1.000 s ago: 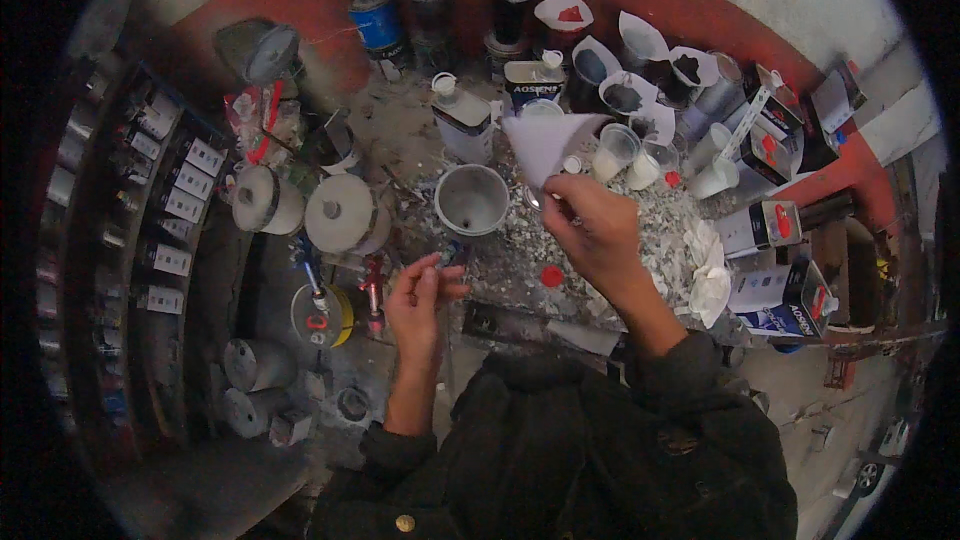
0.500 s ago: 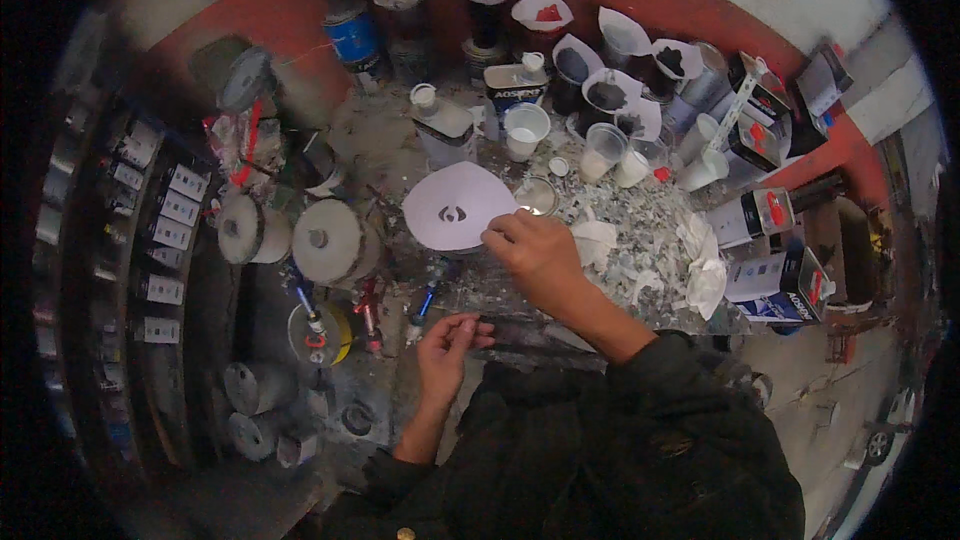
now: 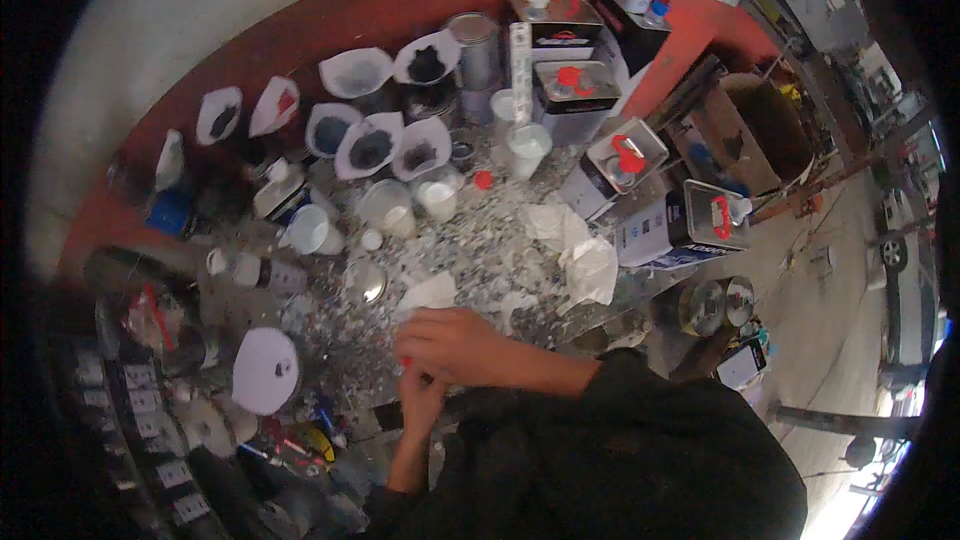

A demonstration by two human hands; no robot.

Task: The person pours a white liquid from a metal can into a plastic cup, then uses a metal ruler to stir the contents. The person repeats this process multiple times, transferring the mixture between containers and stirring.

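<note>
My right hand (image 3: 446,344) lies over my left hand (image 3: 420,396) above the front of the workbench. Both have curled fingers and touch each other. A small red thing (image 3: 406,362) peeks out between the fingers, too little of it showing to name. To the left stands a white paper paint strainer (image 3: 262,374) with a dark patch at its centre, apart from both hands. Just beyond the fingers, a white scrap of paper (image 3: 428,292) rests on the paint-spattered bench (image 3: 480,270). A round metal lid (image 3: 367,281) is a little farther off.
Several paper strainers with dark residue (image 3: 370,145) stand in containers along the back. Plastic cups (image 3: 388,208) and a red cap (image 3: 483,180) are mid-bench. Rectangular solvent cans (image 3: 680,225) and crumpled white paper (image 3: 590,270) occupy the right. Spray guns (image 3: 300,445) hang front left.
My view has swung right. My right hand has let go of the paper strainer's rim and come together with my left hand, where a small red thing now shows.
</note>
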